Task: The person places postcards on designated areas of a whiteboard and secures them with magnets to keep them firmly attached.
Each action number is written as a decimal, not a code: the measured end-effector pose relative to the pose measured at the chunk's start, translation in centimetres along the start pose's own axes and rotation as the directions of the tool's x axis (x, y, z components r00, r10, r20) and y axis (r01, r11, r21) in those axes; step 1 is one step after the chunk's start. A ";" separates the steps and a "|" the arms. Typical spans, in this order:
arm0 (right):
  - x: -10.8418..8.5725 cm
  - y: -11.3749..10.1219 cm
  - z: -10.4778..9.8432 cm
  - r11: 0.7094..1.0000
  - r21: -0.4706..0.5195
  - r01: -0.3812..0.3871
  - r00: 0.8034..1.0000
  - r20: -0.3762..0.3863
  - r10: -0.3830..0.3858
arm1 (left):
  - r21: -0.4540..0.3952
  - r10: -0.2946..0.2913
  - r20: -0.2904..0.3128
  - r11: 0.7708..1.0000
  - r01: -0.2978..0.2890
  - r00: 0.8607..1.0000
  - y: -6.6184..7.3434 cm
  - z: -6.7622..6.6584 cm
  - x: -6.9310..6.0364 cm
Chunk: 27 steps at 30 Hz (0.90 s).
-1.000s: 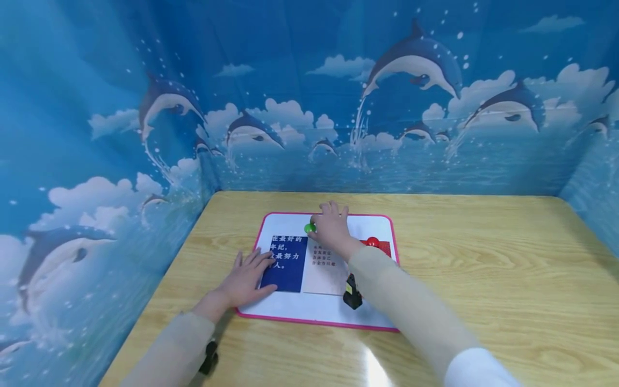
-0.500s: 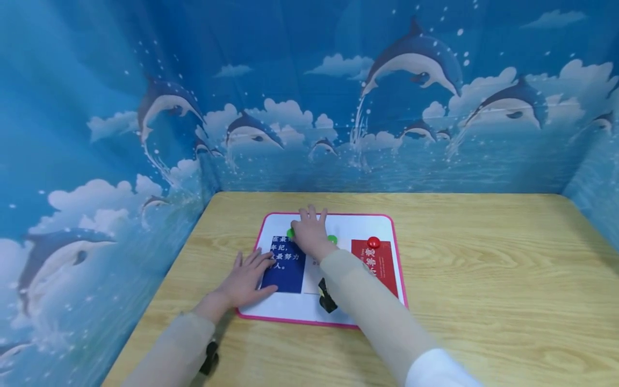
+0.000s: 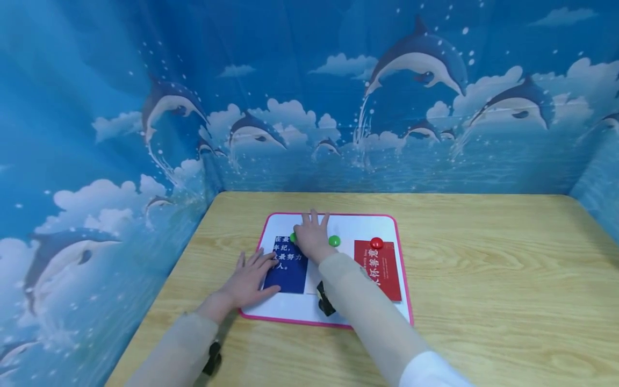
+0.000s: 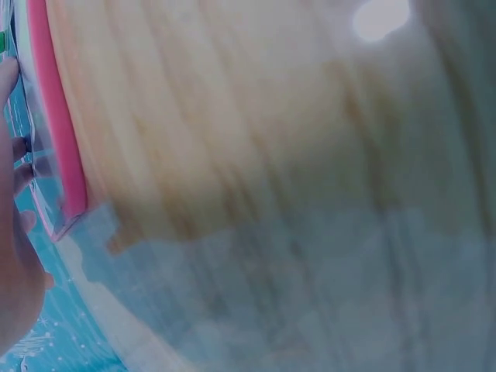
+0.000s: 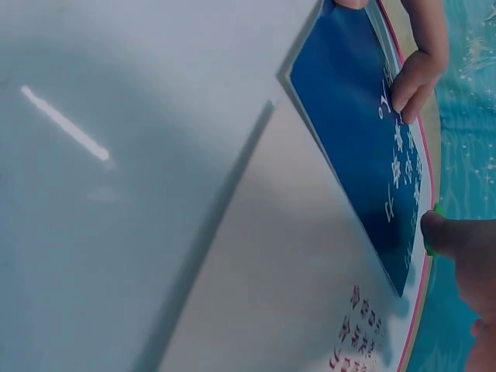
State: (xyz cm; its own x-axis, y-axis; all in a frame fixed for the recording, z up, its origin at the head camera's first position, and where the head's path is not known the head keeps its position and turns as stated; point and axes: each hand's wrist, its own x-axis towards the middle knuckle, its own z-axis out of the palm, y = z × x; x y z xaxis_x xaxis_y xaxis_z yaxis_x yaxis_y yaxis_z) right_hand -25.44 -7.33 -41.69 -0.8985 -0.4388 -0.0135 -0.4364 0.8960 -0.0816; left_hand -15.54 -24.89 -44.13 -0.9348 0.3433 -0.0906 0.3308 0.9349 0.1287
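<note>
A whiteboard with a pink rim lies on the table. On it are a blue card, a pale card partly hidden by my right arm, and a red card. My right hand pinches a round green magnet at the blue card's top edge; in the right wrist view the thumb covers most of it. My left hand rests spread on the blue card's left side. Another green magnet sits atop the pale card, a red magnet atop the red card.
The wooden table extends right of the board and in front of it. A blue curtain printed with dolphins hangs along the back and sides. Dark wrist devices, such as the black one, sit under both forearms.
My right hand has moved left with the green magnet, from above the pale card to the blue card's top, then slightly nearer. The other green magnet came into view. The left hand stays put.
</note>
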 end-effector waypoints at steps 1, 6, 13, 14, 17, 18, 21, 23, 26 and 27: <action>0.0 -0.1 0.0 1.000 0.004 0.003 1.000 0.000 -0.003 | 0.003 -0.001 -0.001 1.000 0.001 1.000 0.0 0.0 0.0; -0.2 -0.5 0.2 1.000 -0.001 0.027 0.999 0.024 -0.027 | -0.001 0.004 -0.006 1.000 -0.004 1.000 -0.1 0.1 0.0; -0.4 -1.0 0.4 0.999 -0.028 0.029 0.999 0.039 -0.028 | -0.003 -0.003 -0.001 1.000 0.003 1.000 -0.1 0.1 0.0; -0.4 -1.1 0.4 0.999 -0.029 0.031 0.999 0.038 -0.030 | -0.005 -0.003 -0.002 1.000 0.003 1.000 -0.1 0.2 0.0; -0.4 -1.2 0.4 0.999 -0.037 0.035 0.999 0.039 -0.033 | -0.015 -0.001 -0.004 1.000 0.001 1.000 -0.1 0.2 0.0; -0.4 -1.2 0.4 0.999 -0.040 0.035 0.999 0.039 -0.034 | -0.018 -0.002 -0.005 1.000 0.002 1.000 -0.1 0.2 0.0; -0.4 -1.2 0.5 0.998 -0.047 0.033 0.999 0.045 -0.031 | -0.028 0.000 -0.006 1.000 -0.001 1.000 -0.1 0.2 0.0; -0.4 -1.2 0.6 0.999 -0.043 0.030 0.998 0.051 -0.028 | -0.028 -0.001 -0.004 1.000 0.001 1.000 -0.1 0.2 0.0; -0.4 -1.2 0.7 0.999 -0.043 0.028 0.998 0.063 -0.025 | -0.024 -0.005 0.002 1.000 0.005 1.000 -0.1 0.2 0.0; -0.4 -1.2 0.7 0.999 -0.041 0.028 0.998 0.065 -0.025 | -0.023 -0.005 0.004 1.000 0.005 1.000 -0.1 0.2 0.0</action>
State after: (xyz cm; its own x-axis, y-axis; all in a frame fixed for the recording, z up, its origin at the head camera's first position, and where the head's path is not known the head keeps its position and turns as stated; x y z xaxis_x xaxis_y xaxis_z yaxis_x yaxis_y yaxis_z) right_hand -24.55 -8.32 -42.26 -0.8824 -0.4644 -0.0757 -0.4626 0.8856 -0.0409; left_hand -15.56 -25.01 -44.35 -0.9360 0.3390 -0.0950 0.3231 0.9343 0.1507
